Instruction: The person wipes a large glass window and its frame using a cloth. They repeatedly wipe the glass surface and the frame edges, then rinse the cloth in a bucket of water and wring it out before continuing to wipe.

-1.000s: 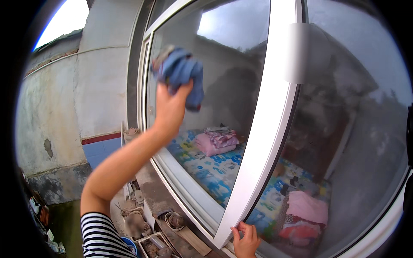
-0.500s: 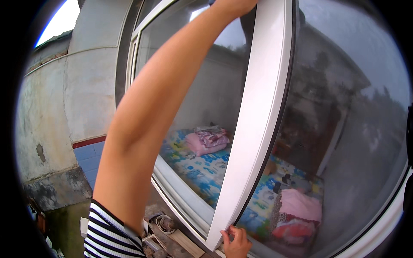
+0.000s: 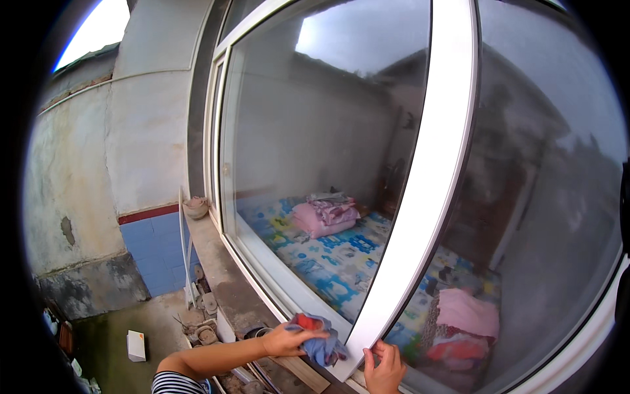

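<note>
Holding a crumpled blue-and-red rag (image 3: 323, 349) clamped in fingers of L hand (image 3: 287, 339) at btm R corner of L window frame (image 3: 262, 264), resting parted fingers of R hand (image 3: 386, 369) on lower R edge of white mullion (image 3: 423, 197), prob. partway, can't tell amt. done vs. left.

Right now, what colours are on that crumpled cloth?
The crumpled cloth is greyish blue with some red, best seen in the head view.

2 piles of folded fabric (image 3: 326, 219) lie on a patterned bed (image 3: 341, 257); a pot (image 3: 195, 209) stands on the ledge (image 3: 222, 257), a white box (image 3: 136, 346) on the floor (image 3: 105, 338).
</note>
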A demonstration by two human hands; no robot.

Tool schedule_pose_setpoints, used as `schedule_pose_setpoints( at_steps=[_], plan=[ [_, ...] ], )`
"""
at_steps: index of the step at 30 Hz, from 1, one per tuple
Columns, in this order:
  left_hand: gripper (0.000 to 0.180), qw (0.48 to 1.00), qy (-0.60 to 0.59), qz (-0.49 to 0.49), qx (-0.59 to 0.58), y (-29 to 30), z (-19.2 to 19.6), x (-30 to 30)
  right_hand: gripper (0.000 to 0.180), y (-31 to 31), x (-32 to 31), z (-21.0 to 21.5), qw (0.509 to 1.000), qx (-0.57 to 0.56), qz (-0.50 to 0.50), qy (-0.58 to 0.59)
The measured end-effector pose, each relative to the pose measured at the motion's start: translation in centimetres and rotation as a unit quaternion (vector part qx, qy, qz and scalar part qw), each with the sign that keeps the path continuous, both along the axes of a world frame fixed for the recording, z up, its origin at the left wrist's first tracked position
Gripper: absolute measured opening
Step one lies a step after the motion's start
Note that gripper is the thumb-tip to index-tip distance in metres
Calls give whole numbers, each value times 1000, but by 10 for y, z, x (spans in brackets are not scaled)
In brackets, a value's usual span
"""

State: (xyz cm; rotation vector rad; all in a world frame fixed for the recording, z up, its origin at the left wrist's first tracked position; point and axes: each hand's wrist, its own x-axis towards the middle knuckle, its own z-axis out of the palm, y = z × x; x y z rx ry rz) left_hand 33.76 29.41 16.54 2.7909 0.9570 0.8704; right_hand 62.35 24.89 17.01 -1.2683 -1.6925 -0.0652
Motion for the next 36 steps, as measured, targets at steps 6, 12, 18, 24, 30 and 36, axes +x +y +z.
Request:
schedule_pose_setpoints(
  at_steps=[6,12,18,24,30,36],
  plan=[
    [71,874,-286,35,390,55,262,-8,23,5,16,5,997,19,-48,-51],
    [44,800,-319,113,495,65,619,-5,24,5,-2,-4,997,40,-30,-53],
    [48,843,-300,91,438,94,633,70,23,0,6,-3,995,40,-48,-82],
    [65,775,-261,93,568,126,425,38,23,-9,6,14,996,16,-36,-81],
    [78,966,-146,118,176,99,80,-35,24,-8,4,13,998,2,-26,-60],
    [69,966,-108,235,-15,45,49,-124,23,-6,5,5,998,12,-21,-62]
  ],
)
